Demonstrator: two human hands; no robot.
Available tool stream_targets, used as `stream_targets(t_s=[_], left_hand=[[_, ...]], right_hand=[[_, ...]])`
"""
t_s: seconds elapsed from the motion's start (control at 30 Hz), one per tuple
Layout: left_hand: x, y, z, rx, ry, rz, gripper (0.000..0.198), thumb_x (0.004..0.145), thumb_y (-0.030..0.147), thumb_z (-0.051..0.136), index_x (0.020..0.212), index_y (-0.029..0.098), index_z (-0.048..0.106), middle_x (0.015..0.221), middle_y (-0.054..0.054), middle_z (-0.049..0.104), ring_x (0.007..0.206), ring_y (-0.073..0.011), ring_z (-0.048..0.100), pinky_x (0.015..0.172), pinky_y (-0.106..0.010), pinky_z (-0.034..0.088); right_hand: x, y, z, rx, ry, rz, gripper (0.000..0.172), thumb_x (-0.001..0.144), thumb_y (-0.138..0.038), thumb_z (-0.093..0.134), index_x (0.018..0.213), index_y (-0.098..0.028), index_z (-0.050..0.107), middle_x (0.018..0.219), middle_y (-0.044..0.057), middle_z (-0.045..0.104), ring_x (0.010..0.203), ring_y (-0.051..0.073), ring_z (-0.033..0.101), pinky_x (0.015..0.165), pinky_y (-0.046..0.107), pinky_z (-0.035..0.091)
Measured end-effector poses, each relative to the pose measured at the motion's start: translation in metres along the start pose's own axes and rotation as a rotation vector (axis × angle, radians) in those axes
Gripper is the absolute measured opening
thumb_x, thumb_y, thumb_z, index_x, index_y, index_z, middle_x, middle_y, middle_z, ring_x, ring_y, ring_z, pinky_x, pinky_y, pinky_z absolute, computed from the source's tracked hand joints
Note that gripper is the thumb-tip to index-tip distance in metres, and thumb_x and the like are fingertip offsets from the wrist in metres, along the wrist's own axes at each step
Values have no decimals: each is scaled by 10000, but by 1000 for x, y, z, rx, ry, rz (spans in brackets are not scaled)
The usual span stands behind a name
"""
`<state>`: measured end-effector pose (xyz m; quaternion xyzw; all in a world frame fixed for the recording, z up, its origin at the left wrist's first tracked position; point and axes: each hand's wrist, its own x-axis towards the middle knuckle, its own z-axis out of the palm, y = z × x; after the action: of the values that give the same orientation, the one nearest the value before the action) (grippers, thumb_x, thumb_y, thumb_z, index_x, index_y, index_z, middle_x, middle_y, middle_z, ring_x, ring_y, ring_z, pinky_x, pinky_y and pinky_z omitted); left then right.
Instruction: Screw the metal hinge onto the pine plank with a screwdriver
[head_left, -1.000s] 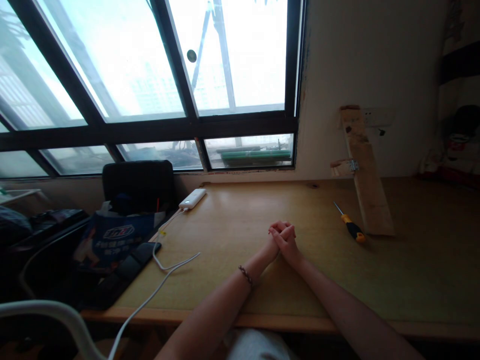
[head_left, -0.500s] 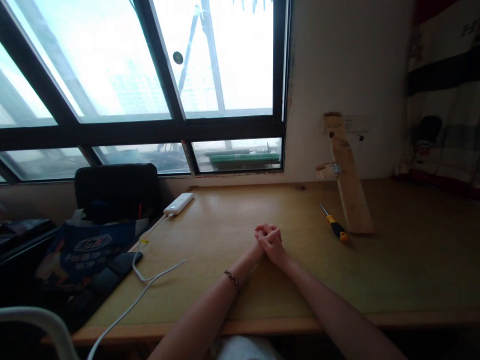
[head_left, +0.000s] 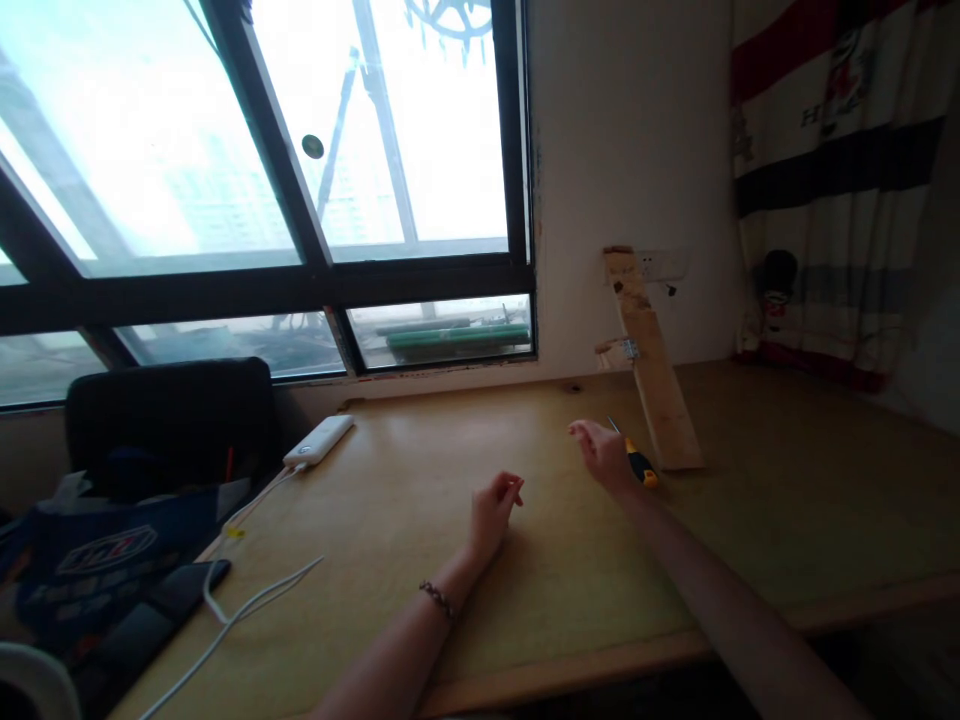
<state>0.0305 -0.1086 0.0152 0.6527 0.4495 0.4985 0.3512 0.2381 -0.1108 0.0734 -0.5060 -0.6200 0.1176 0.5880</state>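
My left hand [head_left: 495, 510] is over the middle of the table with its fingers curled in and nothing in them. A beaded bracelet [head_left: 436, 598] circles that wrist. Farther forward and to the right is my right hand [head_left: 600, 452], empty, its fingers loosely bent and pointing left. Just beyond it lies a screwdriver [head_left: 642, 468] with a yellow and black handle, partly covered by the hand and wrist. Close to the screwdriver, a wooden board [head_left: 664, 390] stands tilted near the wall, with a metal hinge [head_left: 630, 349] and a small wood piece [head_left: 609, 353] on its side.
A white power bank [head_left: 320, 440] sits at the table's left edge, its white cable [head_left: 259, 600] trailing forward. Left of the table are a black chair [head_left: 169, 410] and a blue bag [head_left: 97, 560]. A window [head_left: 405, 270] and a curtain [head_left: 832, 230] are behind.
My clasped hands have come apart. The right hand has moved right and forward to the screwdriver, while the left stays near the middle. The view has turned to the right.
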Motion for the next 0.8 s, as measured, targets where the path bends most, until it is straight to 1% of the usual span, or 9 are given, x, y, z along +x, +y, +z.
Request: stream_targets(t_s=[0.07, 0.13, 0.2, 0.3, 0.37, 0.43, 0.57, 0.67, 0.8], left_hand=[[0, -4, 1, 63, 20, 14, 322, 713, 481, 556, 626, 171, 559, 419, 46, 447, 411, -80, 376, 443, -199, 288], [-1, -5, 3, 94, 22, 24, 369, 702, 501, 560, 549, 167, 525, 392, 56, 389, 391, -69, 333, 424, -198, 251], [-4, -3, 4, 127, 11, 37, 439, 716, 518, 534, 463, 164, 476, 373, 50, 361, 382, -67, 323, 422, -201, 244], [-7, 1, 8, 119, 10, 47, 458, 775, 509, 455, 471, 169, 487, 374, 35, 386, 383, -77, 362, 435, -205, 274], [-7, 5, 15, 70, -10, 50, 402, 808, 474, 418, 571, 170, 534, 420, 25, 455, 389, -82, 401, 440, -206, 303], [-2, 10, 27, -20, -61, 60, 323, 828, 422, 401, 696, 169, 552, 521, 5, 543, 422, -87, 459, 457, -209, 347], [23, 25, 73, -370, -154, 16, 168, 774, 251, 479, 919, 171, 509, 810, -59, 633, 678, -137, 603, 621, -270, 457], [49, 38, 121, -601, -186, -120, 234, 664, 116, 556, 891, 155, 516, 924, -95, 627, 875, -167, 596, 791, -310, 439], [78, 53, 190, -815, -190, -347, 302, 606, 64, 559, 896, 143, 525, 1031, -121, 581, 958, -170, 555, 820, -277, 410]], right_hand=[[17, 33, -41, -87, 95, -26, 308, 794, -387, 406, 830, -165, 617, 931, 134, 617, 950, 247, 523, 893, 389, 327], [26, 72, -75, -365, 302, -76, 354, 818, -352, 332, 938, -137, 586, 1047, 161, 577, 1036, 244, 479, 917, 399, 312], [28, 109, -98, -571, 432, -6, 371, 817, -316, 321, 1009, -103, 555, 1089, 182, 553, 1070, 253, 457, 929, 413, 296], [27, 149, -111, -689, 504, 256, 428, 800, -315, 354, 1102, -48, 498, 1100, 224, 539, 1044, 286, 481, 862, 407, 342], [28, 160, -113, -674, 456, 450, 462, 817, -348, 336, 1130, -42, 484, 1045, 229, 568, 960, 293, 535, 780, 389, 379], [31, 163, -114, -648, 391, 564, 479, 837, -391, 302, 1116, -61, 508, 992, 216, 597, 900, 291, 567, 726, 370, 390], [37, 163, -121, -609, 346, 646, 538, 858, -449, 234, 1035, -83, 585, 964, 211, 621, 878, 296, 586, 694, 356, 390], [39, 166, -126, -594, 323, 710, 606, 855, -477, 218, 964, -45, 629, 936, 253, 622, 876, 318, 591, 685, 369, 394], [40, 170, -127, -551, 339, 759, 640, 845, -491, 220, 912, -31, 659, 917, 271, 626, 873, 322, 595, 681, 373, 401]])
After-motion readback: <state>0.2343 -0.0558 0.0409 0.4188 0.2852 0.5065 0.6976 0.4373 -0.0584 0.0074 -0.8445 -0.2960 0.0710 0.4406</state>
